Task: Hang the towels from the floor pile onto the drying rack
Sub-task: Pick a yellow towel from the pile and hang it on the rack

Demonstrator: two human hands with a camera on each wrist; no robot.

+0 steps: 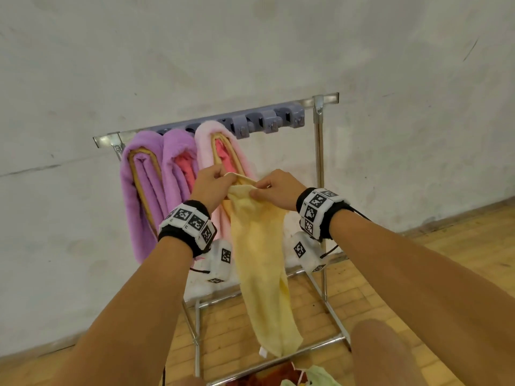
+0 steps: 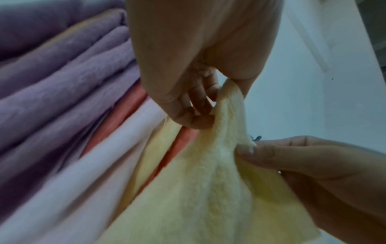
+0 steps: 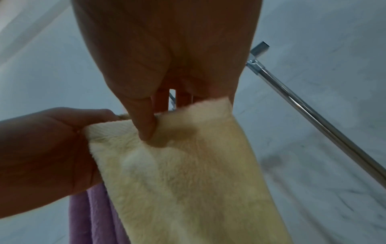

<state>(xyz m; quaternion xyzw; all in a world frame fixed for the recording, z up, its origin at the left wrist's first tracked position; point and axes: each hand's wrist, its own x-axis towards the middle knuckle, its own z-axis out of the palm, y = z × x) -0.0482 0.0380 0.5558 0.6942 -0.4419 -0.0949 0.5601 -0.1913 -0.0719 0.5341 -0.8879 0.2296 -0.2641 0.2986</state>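
Observation:
A pale yellow towel (image 1: 262, 263) hangs long and narrow from both my hands, in front of the metal drying rack (image 1: 319, 151). My left hand (image 1: 216, 181) pinches its top edge on the left; my right hand (image 1: 267, 190) pinches the same edge just to the right. The left wrist view shows my left hand's fingers (image 2: 200, 105) bunched on the yellow towel (image 2: 208, 189). My right thumb (image 3: 146, 125) presses into the yellow towel (image 3: 188, 181) in the right wrist view. Two purple towels (image 1: 145, 185) and a pink towel (image 1: 206, 140) hang on the rack's top bar.
Grey plastic clips (image 1: 267, 122) line the rack's top bar on the right. The rack's base bars (image 1: 328, 302) stand on a wooden floor (image 1: 418, 274) against a white wall. Red and green cloth of the floor pile (image 1: 301, 377) shows at the bottom edge. My knee (image 1: 381, 355) is nearby.

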